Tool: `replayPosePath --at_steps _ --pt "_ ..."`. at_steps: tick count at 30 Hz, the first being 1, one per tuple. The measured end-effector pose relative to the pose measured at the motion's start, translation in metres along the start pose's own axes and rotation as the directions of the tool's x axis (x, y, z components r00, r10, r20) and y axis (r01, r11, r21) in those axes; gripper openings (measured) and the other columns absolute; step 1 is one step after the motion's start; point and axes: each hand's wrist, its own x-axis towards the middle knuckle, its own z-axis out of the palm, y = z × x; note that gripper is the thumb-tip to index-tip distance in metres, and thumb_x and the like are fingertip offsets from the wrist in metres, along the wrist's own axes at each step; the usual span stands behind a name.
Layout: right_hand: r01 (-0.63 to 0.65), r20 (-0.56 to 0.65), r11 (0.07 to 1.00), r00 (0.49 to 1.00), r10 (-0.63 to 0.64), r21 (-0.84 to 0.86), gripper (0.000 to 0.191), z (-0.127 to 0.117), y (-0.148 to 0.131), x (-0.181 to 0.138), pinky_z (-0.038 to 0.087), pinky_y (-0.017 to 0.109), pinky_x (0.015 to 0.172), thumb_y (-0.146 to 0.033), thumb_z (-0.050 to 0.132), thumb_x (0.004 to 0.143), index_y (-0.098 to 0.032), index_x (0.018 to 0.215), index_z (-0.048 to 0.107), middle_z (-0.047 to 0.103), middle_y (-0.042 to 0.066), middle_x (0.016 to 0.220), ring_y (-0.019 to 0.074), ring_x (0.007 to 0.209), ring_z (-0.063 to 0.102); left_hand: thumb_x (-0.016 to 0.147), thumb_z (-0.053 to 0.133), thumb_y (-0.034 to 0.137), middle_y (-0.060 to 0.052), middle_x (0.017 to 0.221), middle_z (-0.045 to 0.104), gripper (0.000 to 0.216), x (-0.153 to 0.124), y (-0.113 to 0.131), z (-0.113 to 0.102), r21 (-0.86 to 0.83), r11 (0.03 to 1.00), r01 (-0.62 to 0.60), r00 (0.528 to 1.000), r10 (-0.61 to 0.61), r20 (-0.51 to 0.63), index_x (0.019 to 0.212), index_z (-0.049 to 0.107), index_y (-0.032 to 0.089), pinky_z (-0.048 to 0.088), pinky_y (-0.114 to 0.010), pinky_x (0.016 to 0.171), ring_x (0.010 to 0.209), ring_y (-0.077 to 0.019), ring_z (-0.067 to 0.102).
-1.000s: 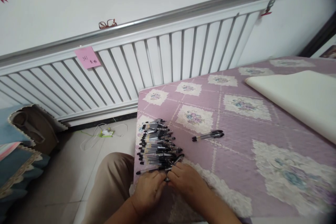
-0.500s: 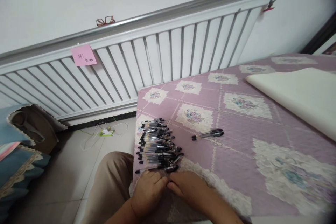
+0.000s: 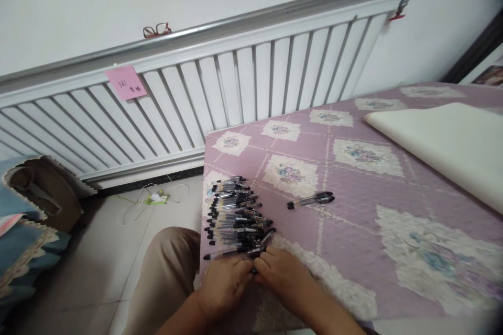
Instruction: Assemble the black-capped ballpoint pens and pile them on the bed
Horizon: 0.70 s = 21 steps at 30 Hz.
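At the near edge of the table, my left hand [image 3: 225,283] and my right hand [image 3: 283,277] meet, fingers curled in. Between their fingertips a small black piece of a pen [image 3: 254,271] shows; the rest of it is hidden by the hands. Just beyond them lies a row of clear pens with black caps [image 3: 236,218], stacked closely along the table's left edge. The nearest capped ends almost touch my right fingers. Farther right, a separate small group of the same pens [image 3: 311,200] lies on the cloth.
A purple flowered cloth [image 3: 291,146] covers the table, with a folded cream sheet [image 3: 436,141] at right. Behind stands a white radiator [image 3: 243,84] with a pink note [image 3: 126,82]. My knee [image 3: 165,261] is left of the table; a cord [image 3: 129,209] lies on the floor.
My right hand has shifted slightly forward, its fingers now closer to the nearest pens, and a black bit shows between the hands. The pens on the table lie as before.
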Motion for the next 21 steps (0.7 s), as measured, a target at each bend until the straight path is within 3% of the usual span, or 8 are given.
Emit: replayPosePath --at_steps 3,5,8,11,14,16,18,21 --pt "-0.175 0.097 0.982 0.981 0.167 0.076 0.006 -0.012 -0.009 0.002 0.04 0.028 0.067 -0.021 0.066 0.083 -0.019 0.083 0.061 0.068 0.003 0.084 0.0205 0.083 0.061 0.091 0.048 0.023 0.003 0.084 0.066 0.009 0.002 -0.004 -0.009 0.036 0.999 0.01 0.997 -0.013 0.072 0.092 0.057 0.025 0.041 -0.023 0.061 0.075 -0.0142 0.061" --pt "-0.357 0.205 0.911 0.926 0.316 0.207 0.007 -0.024 -0.019 0.003 0.042 0.028 0.07 -0.021 0.063 0.083 -0.02 0.089 0.062 0.069 0.004 0.091 0.0209 0.087 0.062 0.091 0.052 0.024 0.003 0.083 0.065 0.008 0.0 -0.009 -0.013 0.108 0.994 -0.014 0.998 0.008 0.055 0.096 0.058 0.026 0.04 -0.024 0.061 0.074 -0.015 0.06" --pt "-0.472 0.278 0.722 0.881 0.382 0.506 0.014 -0.034 -0.034 0.003 0.043 0.028 0.076 -0.027 0.053 0.088 -0.022 0.099 0.061 0.069 0.003 0.1 0.0192 0.091 0.062 0.09 0.056 0.026 0.001 0.081 0.062 0.008 -0.005 -0.017 -0.02 0.214 0.966 -0.146 0.989 0.15 -0.003 0.098 0.058 0.024 0.039 -0.027 0.067 0.076 -0.0163 0.057" --pt "-0.49 0.343 0.491 0.867 0.362 0.721 0.035 -0.029 -0.043 0.0 0.044 0.026 0.066 -0.045 0.035 0.095 -0.021 0.091 0.062 0.065 0.001 0.079 0.0159 0.074 0.059 0.092 0.053 0.026 0.001 0.075 0.059 0.006 -0.009 -0.022 -0.031 0.272 0.914 -0.3 0.947 0.321 -0.035 0.09 0.056 0.021 0.038 -0.03 0.069 0.073 -0.0158 0.054" --pt "-0.608 0.526 0.203 0.779 0.342 0.768 0.053 -0.016 -0.049 -0.003 0.033 0.021 0.046 -0.061 0.027 0.092 -0.02 0.085 0.06 0.044 -0.006 0.052 0.0106 0.045 0.04 0.093 0.048 0.024 0.0 0.073 0.058 0.009 -0.01 -0.023 -0.043 0.293 0.866 -0.405 0.897 0.438 -0.055 0.092 0.056 0.021 0.036 -0.031 0.066 0.068 -0.0155 0.051" --pt "-0.634 0.562 0.118 0.744 0.361 0.764 0.053 -0.011 -0.054 -0.003 0.029 0.021 0.042 -0.062 0.025 0.091 -0.02 0.084 0.058 0.037 -0.008 0.048 0.0092 0.04 0.032 0.092 0.046 0.023 -0.001 0.074 0.058 0.011 -0.01 -0.024 -0.05 0.295 0.838 -0.458 0.869 0.492 -0.05 0.098 0.055 0.021 0.036 -0.03 0.065 0.066 -0.0158 0.051" --pt "-0.599 0.482 0.253 0.78 0.399 0.76 0.046 -0.013 -0.061 -0.002 0.033 0.021 0.046 -0.055 0.029 0.093 -0.02 0.081 0.056 0.044 -0.006 0.052 0.0102 0.045 0.04 0.09 0.048 0.023 0.0 0.073 0.058 0.01 -0.011 -0.025 -0.054 0.293 0.822 -0.489 0.856 0.517 -0.02 0.096 0.055 0.021 0.037 -0.029 0.061 0.064 -0.0159 0.052" --pt "-0.476 0.266 0.677 0.878 0.398 0.561 0.025 -0.021 -0.069 -0.002 0.04 0.025 0.061 -0.034 0.041 0.093 -0.02 0.081 0.058 0.063 0.001 0.074 0.0154 0.068 0.058 0.086 0.052 0.022 0.001 0.071 0.059 0.004 -0.013 -0.024 -0.058 0.275 0.825 -0.493 0.863 0.504 0.034 0.086 0.055 0.022 0.037 -0.026 0.056 0.06 -0.0155 0.054"
